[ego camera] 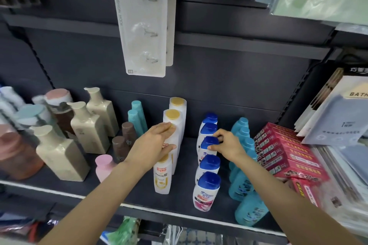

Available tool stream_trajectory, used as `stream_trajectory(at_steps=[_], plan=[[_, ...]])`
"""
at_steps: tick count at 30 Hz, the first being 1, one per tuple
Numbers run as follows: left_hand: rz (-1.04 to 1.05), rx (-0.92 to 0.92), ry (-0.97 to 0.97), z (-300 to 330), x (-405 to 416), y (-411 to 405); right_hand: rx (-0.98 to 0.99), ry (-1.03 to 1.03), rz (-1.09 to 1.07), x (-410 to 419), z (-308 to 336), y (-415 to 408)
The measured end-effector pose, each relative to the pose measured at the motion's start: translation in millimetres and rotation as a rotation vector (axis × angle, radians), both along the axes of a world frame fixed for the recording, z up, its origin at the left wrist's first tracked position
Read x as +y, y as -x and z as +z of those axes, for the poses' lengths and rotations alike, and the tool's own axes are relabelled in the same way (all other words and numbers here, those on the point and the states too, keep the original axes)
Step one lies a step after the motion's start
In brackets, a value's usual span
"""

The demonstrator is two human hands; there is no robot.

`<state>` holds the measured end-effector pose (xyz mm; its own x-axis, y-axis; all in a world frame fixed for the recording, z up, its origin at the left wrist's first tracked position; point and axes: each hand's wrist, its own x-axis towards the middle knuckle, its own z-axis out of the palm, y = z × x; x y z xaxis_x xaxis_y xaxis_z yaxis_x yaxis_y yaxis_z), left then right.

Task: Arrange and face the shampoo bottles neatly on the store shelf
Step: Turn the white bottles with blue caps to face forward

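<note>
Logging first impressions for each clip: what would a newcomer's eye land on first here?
Two hands reaching into the dark shelf: the left hand grips a white, yellow-capped bottle mid-shelf, while the right hand pinches the blue cap of the third bottle in the white row beside it. Red boxes stand out at right.

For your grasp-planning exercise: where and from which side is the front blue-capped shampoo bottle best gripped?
Probably around the white body just under the cap of the front blue-capped bottle, coming from the open aisle side: it stands upright at the shelf edge, with another bottle close behind.
</note>
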<state>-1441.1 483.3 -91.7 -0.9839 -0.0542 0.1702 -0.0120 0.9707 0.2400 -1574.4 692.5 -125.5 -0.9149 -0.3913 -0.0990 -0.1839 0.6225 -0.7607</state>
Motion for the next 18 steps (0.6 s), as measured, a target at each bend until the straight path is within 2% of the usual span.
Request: stream_trajectory(at_steps=[18], plan=[[-0.011,0.013,-0.011,0.2,-1.5,-2.6,-0.089,0.008,0.041,7.7,-2.7,1.4]])
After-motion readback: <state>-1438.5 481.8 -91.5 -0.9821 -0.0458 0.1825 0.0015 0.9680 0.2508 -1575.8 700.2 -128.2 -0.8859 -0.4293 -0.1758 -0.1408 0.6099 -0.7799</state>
